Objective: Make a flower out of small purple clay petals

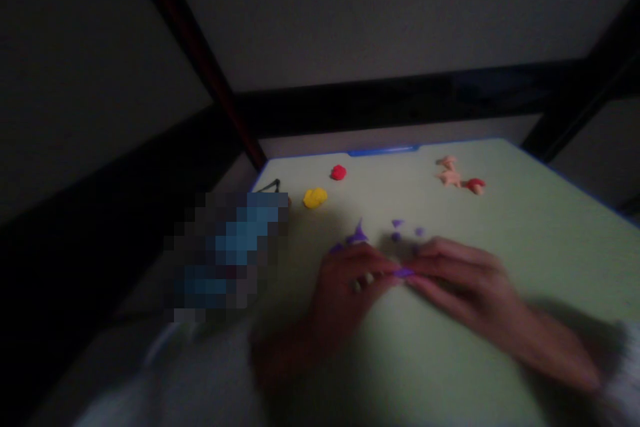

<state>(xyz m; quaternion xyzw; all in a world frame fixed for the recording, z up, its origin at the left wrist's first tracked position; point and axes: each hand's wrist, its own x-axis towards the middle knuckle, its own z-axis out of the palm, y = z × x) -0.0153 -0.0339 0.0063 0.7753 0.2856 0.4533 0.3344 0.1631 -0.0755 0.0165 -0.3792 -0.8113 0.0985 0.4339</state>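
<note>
Between the fingertips of both hands is a small purple piece of modelling clay [403, 272]. My left hand [350, 287] pinches it from the left, and my right hand [463, 280] pinches it from the right, just above the table. Beyond my left fingers, a pointed purple clay shape [359, 232] stands on the tabletop, partly hidden by that hand at its lower left. Several small purple bits, one a wedge-like piece [397, 222], lie past my right fingertips. The picture is dim and blurred, so fine shapes are unclear.
On the pale table [500, 234] sit a yellow clay lump [315, 198], a red clay lump [339, 172], peach-coloured clay figures [451, 178] and a red-and-peach piece [476, 186]. A blue strip [384, 150] runs along the far edge. A pixelated area covers the left side.
</note>
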